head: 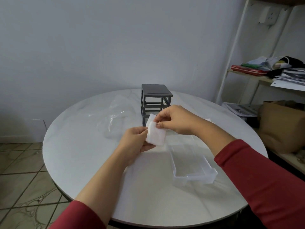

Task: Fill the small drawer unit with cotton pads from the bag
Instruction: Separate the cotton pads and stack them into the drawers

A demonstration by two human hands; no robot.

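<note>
Above a round white table point(82, 162), the left hand point(135, 142) and right hand point(175, 119) both grip a stack of cotton pads point(156, 135), a clear drawer point(193, 162) and grey drawer frame point(155, 100) nearby.

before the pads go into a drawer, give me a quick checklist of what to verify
1. Pads in hand: ok. The left hand holds the stack of cotton pads and the right hand pinches its top edge.
2. Drawer ready to receive: ok. A clear drawer lies on the table, pulled out of the unit, open side up, and looks empty.
3. Frame free to take drawers back: ok. The grey drawer frame stands upright with open slots.
4. Path clear from the pads to the drawer: ok. Nothing lies between them.
5. Pads left in the bag: cannot tell; the clear plastic is crumpled.
</note>
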